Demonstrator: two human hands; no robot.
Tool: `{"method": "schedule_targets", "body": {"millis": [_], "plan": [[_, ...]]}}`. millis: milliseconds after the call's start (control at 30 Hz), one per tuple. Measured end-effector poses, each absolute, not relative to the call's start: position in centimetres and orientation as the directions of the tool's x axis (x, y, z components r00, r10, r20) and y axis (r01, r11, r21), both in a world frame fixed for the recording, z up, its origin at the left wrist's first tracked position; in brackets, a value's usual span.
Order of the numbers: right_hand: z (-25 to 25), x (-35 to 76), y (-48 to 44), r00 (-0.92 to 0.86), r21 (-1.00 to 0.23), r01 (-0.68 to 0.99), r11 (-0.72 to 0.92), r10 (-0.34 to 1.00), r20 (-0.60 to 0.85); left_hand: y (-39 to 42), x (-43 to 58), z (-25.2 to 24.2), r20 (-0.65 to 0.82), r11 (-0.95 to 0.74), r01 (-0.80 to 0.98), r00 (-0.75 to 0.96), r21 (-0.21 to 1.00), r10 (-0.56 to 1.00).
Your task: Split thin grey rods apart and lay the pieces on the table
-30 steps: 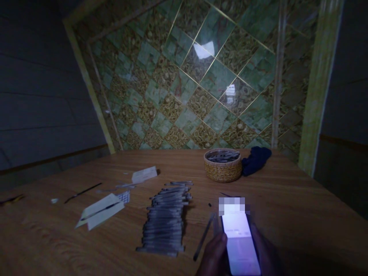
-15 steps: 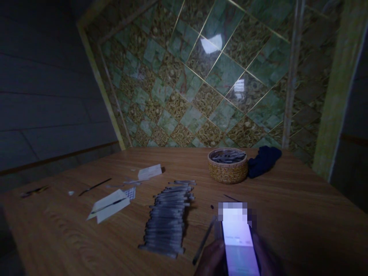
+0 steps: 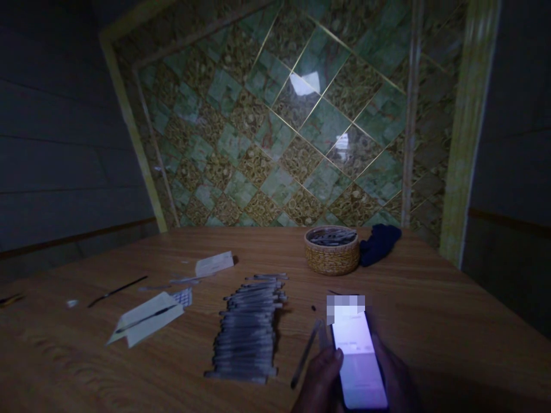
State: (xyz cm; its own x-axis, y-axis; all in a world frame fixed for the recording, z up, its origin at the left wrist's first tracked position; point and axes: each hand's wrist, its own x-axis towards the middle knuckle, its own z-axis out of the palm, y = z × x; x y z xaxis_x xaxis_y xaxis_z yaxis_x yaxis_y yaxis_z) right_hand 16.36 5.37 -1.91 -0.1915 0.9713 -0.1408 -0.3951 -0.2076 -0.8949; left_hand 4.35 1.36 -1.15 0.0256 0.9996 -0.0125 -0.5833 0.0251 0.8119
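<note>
A lit smartphone [image 3: 359,367] is held upright between both my hands at the lower right, its top part pixelated. My left hand [image 3: 319,378] grips its left side, with the thumb on the screen's edge. My right hand [image 3: 395,373] is wrapped along the right side and is dim and partly hidden by the phone. Just left of the phone lies a single pen [image 3: 305,357]. A long row of pens [image 3: 247,332], laid side by side, stretches across the table to the left of my hands. A small dark cap-like piece [image 3: 313,308] rests beyond the single pen.
A woven basket [image 3: 331,258] full of pens stands towards the back, with a dark blue cloth [image 3: 380,244] beside it. Folded paper [image 3: 150,324] with a pen on it, a white box [image 3: 214,264] and a thin dark stick [image 3: 118,291] lie on the left of the wooden table [image 3: 167,378].
The view has shifted, so the table things sit further left in it. More of the phone shows now, and my left thumb has come onto the screen's edge.
</note>
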Motion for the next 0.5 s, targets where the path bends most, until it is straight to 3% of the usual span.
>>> {"method": "schedule_targets", "body": {"millis": [100, 233, 500], "plan": [[-1.4, 16.4, 5.2, -0.212, -0.865, -0.440, -0.243, 0.964, -0.162, 1.2, 4.5, -0.6, 0.017, 0.008, -0.579, 0.037, 0.815, 0.999], [-1.3, 16.8, 5.2, -0.206, -0.898, -0.378, -0.225, 0.966, -0.156, 0.9, 4.8, 0.1, 0.059, -0.016, -0.571, 0.056, 0.821, 0.997], [-1.8, 16.6, 5.2, -0.182, -0.897, -0.393, -0.201, 0.974, -0.138, 0.9, 5.0, -0.4, 0.045, -0.015, -0.562, 0.039, 0.827, 0.998]]}}
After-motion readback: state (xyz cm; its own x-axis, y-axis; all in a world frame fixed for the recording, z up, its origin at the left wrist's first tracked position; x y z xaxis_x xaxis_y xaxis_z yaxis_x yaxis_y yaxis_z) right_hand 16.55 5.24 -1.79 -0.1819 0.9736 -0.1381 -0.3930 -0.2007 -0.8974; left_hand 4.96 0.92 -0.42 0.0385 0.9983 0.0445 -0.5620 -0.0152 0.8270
